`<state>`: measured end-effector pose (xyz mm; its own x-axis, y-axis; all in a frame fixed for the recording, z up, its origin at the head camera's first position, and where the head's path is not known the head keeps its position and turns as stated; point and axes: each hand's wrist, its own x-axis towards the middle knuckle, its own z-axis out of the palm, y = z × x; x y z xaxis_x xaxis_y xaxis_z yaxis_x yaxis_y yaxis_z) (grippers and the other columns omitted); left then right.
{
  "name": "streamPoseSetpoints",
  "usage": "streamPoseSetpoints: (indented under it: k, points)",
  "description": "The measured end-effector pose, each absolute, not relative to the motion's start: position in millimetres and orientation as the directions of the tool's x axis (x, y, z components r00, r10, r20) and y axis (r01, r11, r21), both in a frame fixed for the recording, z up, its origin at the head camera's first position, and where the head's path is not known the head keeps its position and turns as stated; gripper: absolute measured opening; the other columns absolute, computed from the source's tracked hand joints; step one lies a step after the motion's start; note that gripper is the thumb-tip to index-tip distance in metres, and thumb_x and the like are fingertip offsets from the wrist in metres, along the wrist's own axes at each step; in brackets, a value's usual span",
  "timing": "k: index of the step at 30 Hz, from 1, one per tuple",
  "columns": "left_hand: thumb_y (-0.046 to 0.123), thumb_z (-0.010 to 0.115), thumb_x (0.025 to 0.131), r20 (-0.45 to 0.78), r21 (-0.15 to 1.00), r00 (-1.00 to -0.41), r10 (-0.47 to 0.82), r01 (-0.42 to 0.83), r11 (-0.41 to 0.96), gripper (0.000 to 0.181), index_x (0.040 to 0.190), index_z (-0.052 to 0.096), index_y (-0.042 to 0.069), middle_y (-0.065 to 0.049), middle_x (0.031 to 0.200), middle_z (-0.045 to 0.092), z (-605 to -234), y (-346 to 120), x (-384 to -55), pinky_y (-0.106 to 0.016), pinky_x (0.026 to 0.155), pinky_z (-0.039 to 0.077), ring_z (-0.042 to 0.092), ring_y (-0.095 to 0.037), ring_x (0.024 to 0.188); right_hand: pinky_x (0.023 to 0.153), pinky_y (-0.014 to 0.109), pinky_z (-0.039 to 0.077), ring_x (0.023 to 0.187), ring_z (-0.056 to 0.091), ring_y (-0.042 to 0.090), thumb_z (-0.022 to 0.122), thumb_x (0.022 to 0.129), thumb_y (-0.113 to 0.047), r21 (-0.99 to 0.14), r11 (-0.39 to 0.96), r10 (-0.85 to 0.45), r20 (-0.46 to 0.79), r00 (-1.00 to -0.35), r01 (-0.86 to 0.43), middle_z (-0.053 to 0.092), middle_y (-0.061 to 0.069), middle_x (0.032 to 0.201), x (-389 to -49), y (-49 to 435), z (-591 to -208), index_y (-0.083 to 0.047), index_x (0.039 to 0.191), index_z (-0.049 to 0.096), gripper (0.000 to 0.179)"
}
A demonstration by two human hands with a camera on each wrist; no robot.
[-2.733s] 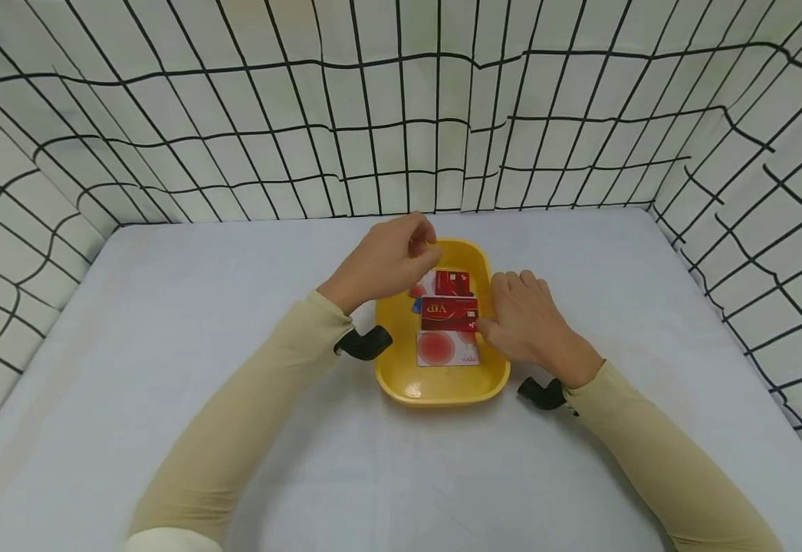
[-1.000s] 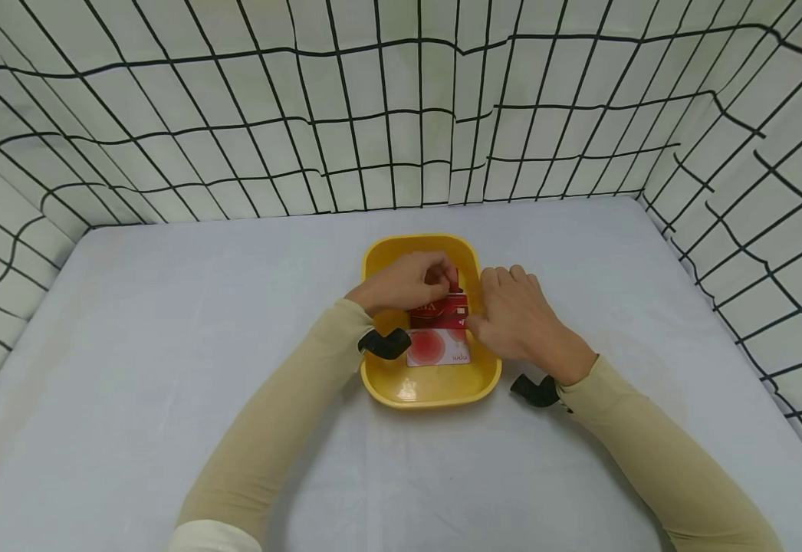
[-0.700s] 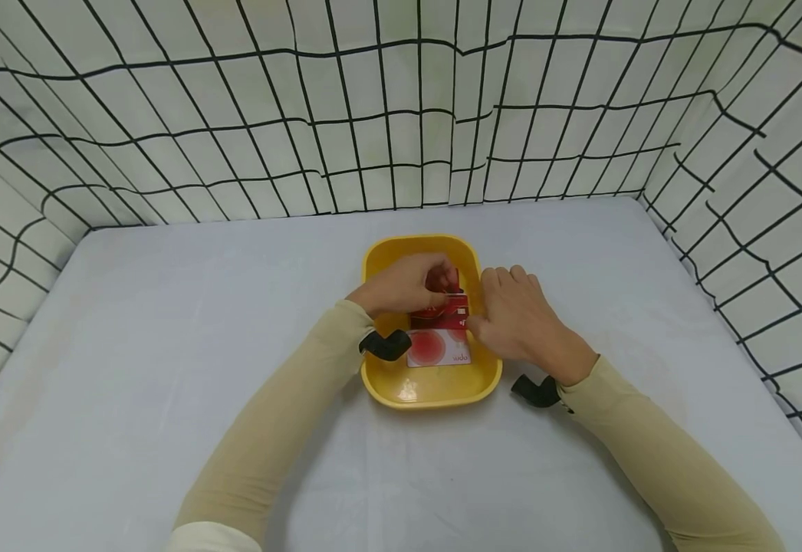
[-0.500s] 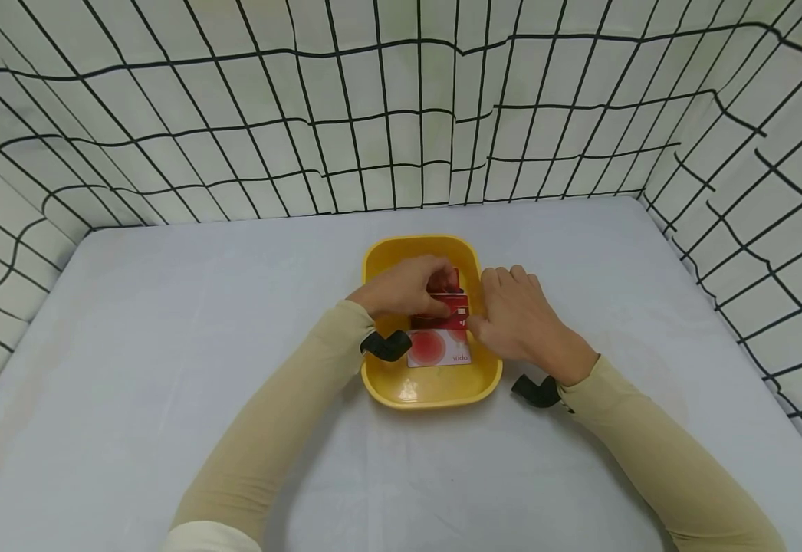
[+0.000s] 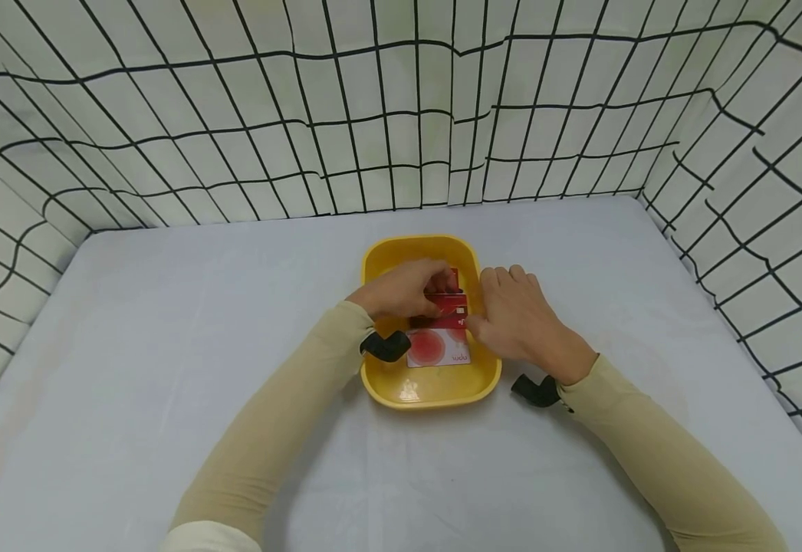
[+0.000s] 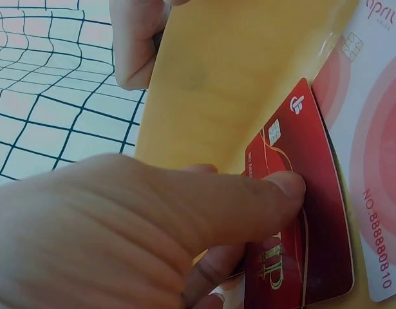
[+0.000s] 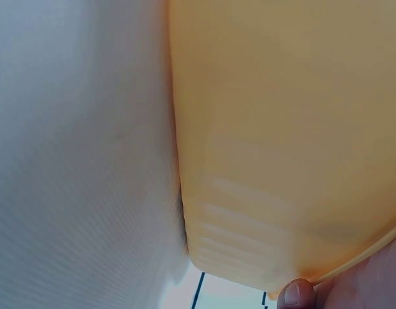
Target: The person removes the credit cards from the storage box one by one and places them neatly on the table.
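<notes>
A yellow plastic tub (image 5: 435, 392) sits on the white-covered table with several cards in it. My left hand (image 5: 406, 288) reaches inside; its thumb (image 6: 284, 193) lies on the face of a red VIP card (image 6: 323, 219), while the curled fingers are at that card's far edge, partly hidden behind the thumb. Nearer to me lies a white card with a pink-red circle (image 5: 438, 348). Beyond the fingers shows part of another red card (image 5: 455, 277). My right hand (image 5: 521, 318) grips the tub's right rim, thumb inside; a fingertip (image 7: 297, 293) shows against the outer wall in the right wrist view.
Black wire grid panels (image 5: 401, 115) over white sheeting stand along the back and both sides of the table (image 5: 201, 307). A black camera mount (image 5: 386, 346) on the left wrist hangs over the tub's left rim; another mount (image 5: 536, 391) is by the right wrist.
From above the tub's far end, my left hand has come down to the cards, and its thumb has slid over the VIP card. My right hand stays on the rim.
</notes>
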<state>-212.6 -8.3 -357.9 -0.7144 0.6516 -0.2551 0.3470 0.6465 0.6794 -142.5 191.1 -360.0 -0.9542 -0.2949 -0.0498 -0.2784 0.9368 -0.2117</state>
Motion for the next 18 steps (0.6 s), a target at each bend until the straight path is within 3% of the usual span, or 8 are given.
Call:
streamPoseSetpoints:
  k: [12, 18]
  points:
    - [0.005, 0.070, 0.095, -0.247, 0.660, -0.704, 0.665, 0.381, 0.648, 0.032, 0.125, 0.062, 0.011, -0.008, 0.122, 0.068, -358.7, -9.4, -212.4, -0.036, 0.105, 0.056, 0.061, -0.024, 0.111, 0.078, 0.037, 0.032, 0.093, 0.043, 0.028, 0.059, 0.089, -0.031, -0.220, 0.938, -0.284, -0.051, -0.958, -0.266, 0.052, 0.010, 0.092, -142.5, 190.5, -360.0, -0.002, 0.109, 0.050, 0.036]
    - [0.015, 0.080, 0.091, -0.252, 0.656, -0.707, 0.661, 0.377, 0.654, 0.039, 0.126, 0.062, 0.013, -0.006, 0.121, 0.068, -359.8, -10.1, -214.0, -0.035, 0.106, 0.055, 0.062, -0.022, 0.111, 0.079, 0.037, 0.033, 0.094, 0.043, 0.028, 0.060, 0.089, -0.032, -0.217, 0.941, -0.278, -0.061, -0.959, -0.260, 0.052, 0.011, 0.093, -142.6, 190.1, -359.6, -0.002, 0.112, 0.050, 0.039]
